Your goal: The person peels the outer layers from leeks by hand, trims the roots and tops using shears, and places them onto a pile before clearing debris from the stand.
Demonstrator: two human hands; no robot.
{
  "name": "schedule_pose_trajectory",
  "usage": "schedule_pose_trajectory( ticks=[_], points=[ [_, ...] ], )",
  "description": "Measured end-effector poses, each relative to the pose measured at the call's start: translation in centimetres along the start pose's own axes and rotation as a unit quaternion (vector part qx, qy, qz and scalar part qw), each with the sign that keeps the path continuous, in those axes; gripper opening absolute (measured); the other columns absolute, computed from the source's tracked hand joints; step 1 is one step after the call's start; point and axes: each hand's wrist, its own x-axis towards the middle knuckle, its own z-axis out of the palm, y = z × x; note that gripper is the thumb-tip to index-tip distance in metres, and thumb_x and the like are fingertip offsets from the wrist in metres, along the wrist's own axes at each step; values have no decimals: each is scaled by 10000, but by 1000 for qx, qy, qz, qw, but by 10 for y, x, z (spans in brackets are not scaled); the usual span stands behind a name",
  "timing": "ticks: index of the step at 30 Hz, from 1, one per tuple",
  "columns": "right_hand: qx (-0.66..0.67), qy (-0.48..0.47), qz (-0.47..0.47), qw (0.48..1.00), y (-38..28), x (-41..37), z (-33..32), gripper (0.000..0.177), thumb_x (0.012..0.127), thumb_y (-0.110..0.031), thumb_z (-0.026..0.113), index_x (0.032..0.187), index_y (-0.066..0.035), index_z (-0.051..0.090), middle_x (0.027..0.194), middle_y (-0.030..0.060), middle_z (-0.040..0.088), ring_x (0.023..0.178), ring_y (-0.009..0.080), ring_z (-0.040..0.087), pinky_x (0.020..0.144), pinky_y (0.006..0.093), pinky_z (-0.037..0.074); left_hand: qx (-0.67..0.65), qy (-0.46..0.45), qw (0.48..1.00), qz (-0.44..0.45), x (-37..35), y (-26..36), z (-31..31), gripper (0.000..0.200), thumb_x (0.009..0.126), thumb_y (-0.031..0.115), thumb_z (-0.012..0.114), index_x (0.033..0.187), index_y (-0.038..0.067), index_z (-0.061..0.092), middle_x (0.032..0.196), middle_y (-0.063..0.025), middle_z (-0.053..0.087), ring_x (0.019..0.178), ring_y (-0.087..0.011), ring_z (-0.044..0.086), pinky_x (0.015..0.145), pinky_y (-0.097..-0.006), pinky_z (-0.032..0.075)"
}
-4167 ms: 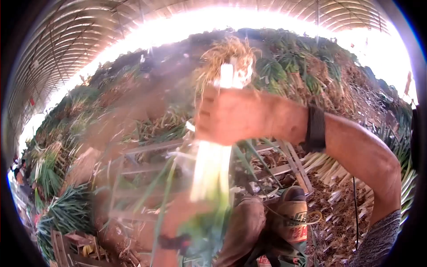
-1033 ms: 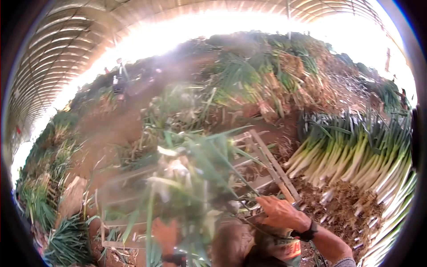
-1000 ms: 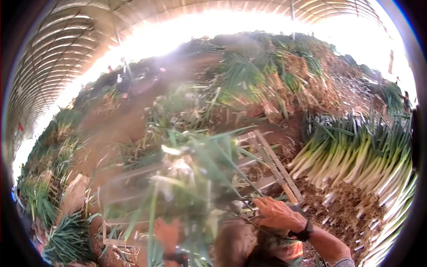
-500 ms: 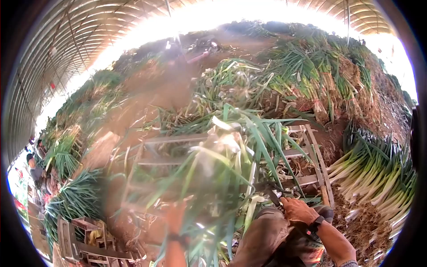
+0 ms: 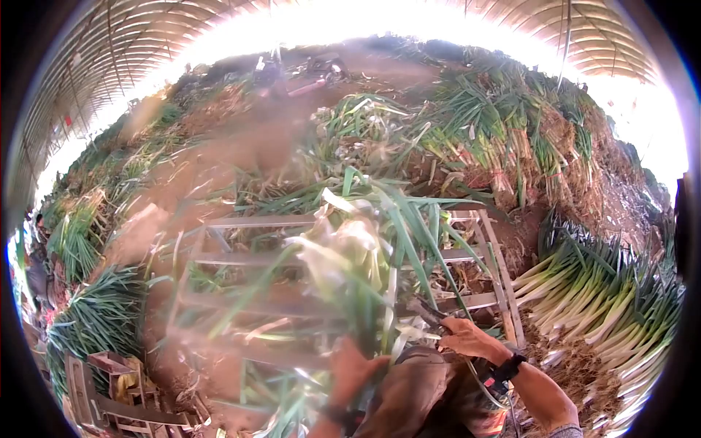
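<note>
My left hand (image 5: 353, 371) is low in the middle, in front of my left knee, blurred at the fingertips. Its thumb stretches out to the right and the hand looks open, close to the green leaves. Dark wristbands circle both wrists. My right hand (image 5: 473, 342) is closed around a dark hand tool (image 5: 426, 311) over my right knee. A thin hose (image 5: 491, 391) hangs below that hand. Torn green leaves and pale peeled skins (image 5: 349, 252) lie heaped over a slatted wooden rack (image 5: 264, 222) in front of me.
Leeks or large scallions (image 5: 584, 299) lie in a row at right, roots toward me. Tied bundles (image 5: 511, 135) are piled behind. More green bundles (image 5: 98, 310) and a small wooden stool (image 5: 120, 398) stand at left. People are partly visible at the far left edge.
My left hand has moved right, toward my knees, and its thumb is now apart. Leaves across the rack's left side have shifted, baring more slats. My right hand still grips the tool.
</note>
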Motion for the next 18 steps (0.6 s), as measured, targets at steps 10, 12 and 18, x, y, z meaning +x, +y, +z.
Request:
schedule_pose_trajectory(
  ticks=[10,12,18],
  points=[
    [3,94,-62,994,-7,-20,-61,396,923,-303,689,1136,27,636,775,60,596,715,149,574,602,328,465,-10,-36,998,-53,6,24,12,1030,631,616,819,1267,-111,462,1200,-301,630,1158,-433,605,991,-488,472],
    [-63,124,-79,987,4,-11,-84,262,916,-205,676,1071,2,631,751,109,613,696,180,606,605,359,482,17,-24,999,-26,25,0,33,911,684,535,802,1244,-105,477,1106,-315,652,1080,-453,633,945,-498,496],
    [-119,249,-10,961,29,19,-127,374,865,-326,695,1029,6,645,853,255,667,821,377,660,744,447,509,85,52,994,54,68,-50,14,578,745,289,728,1136,-71,500,950,-331,661,934,-496,648,827,-552,518]
  ],
)
